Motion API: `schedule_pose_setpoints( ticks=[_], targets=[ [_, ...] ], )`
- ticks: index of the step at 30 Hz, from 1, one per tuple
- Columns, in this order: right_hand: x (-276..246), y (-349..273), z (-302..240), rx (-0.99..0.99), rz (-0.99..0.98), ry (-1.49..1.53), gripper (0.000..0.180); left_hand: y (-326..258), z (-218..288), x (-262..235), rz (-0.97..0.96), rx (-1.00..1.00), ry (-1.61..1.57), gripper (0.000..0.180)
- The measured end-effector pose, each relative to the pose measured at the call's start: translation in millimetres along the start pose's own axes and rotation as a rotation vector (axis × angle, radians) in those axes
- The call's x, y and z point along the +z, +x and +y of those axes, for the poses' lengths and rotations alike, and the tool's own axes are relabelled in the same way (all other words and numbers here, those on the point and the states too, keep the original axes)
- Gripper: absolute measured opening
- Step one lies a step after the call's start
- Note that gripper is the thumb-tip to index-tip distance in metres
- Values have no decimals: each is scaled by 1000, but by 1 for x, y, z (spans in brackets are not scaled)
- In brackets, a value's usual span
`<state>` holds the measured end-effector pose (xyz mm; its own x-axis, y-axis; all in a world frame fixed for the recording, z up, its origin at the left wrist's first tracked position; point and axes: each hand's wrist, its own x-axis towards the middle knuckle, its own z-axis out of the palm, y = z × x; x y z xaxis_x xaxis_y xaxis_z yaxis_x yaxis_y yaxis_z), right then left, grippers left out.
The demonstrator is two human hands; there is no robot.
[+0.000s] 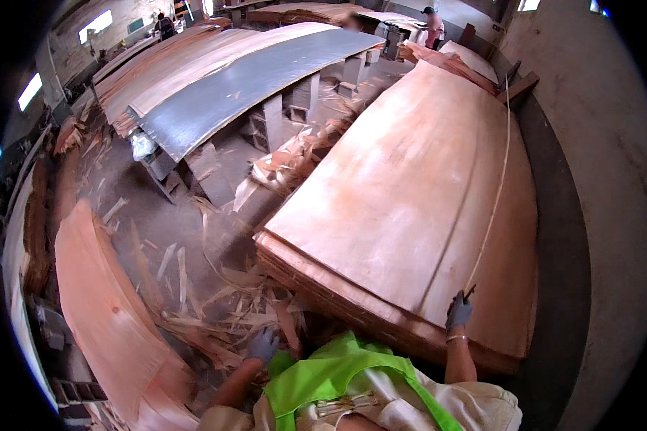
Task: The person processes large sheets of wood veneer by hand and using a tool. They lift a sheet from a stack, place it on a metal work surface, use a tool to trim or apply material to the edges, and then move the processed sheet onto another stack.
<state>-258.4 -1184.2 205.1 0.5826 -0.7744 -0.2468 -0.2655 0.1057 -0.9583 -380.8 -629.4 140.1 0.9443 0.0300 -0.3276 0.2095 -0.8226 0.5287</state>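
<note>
- Thin strip (501, 185): it lies lengthwise along the right part of a pale veneer sheet (381, 172), its near end meeting the right hand (459, 312).
- The right hand, in a grey glove, has its grip closed on that near end, fingers curled, above the near right part of the sheet; a small dark piece shows at the fingertips, too small to identify.
- The left hand (264, 344), also grey-gloved, is well apart, low on the near left beside the stack; whether its grip is open or closed, I cannot tell.
- Under the sheet is a thick stack of veneer (338, 289), its layered edge facing near and left.
- Left of the stack, torn wood scraps (230, 316) litter the floor.
- Farther left stands a curved reddish sheet (111, 302).
- Far left, a dark grey panel (244, 90) rests on block supports (273, 122).
- A bare wall (604, 144) rises on the right.
</note>
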Motion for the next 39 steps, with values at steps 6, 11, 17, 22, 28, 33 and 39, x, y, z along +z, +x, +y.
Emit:
schedule_pose_setpoints(
  ticks=[6, 11, 17, 22, 28, 33, 39],
  targets=[
    [112, 15, -21, -6, -3, 48, 31, -9, -110, -9, -17, -189, -62, 49],
    [88, 34, 71, 154, 196, -133, 35, 36, -142, -48, -205, -185, -46, 48],
    [192, 2, 64, 16, 270, -156, 41, 108, -234, -162, -49, -238, -293, 46],
    [316, -55, 37, -30, 239, -34, 38, 133, -328, -229, 19, -401, -131, 37],
    [453, -101, -39, -165, 80, 126, 35, 140, -405, -239, -46, -422, -195, 36],
    [559, -226, -58, -90, -125, 200, 22, 181, -449, -325, -96, -71, 180, 36],
    [690, -341, 18, -188, -223, 81, 13, 251, -531, -379, 198, -217, -346, 41]
  ],
)
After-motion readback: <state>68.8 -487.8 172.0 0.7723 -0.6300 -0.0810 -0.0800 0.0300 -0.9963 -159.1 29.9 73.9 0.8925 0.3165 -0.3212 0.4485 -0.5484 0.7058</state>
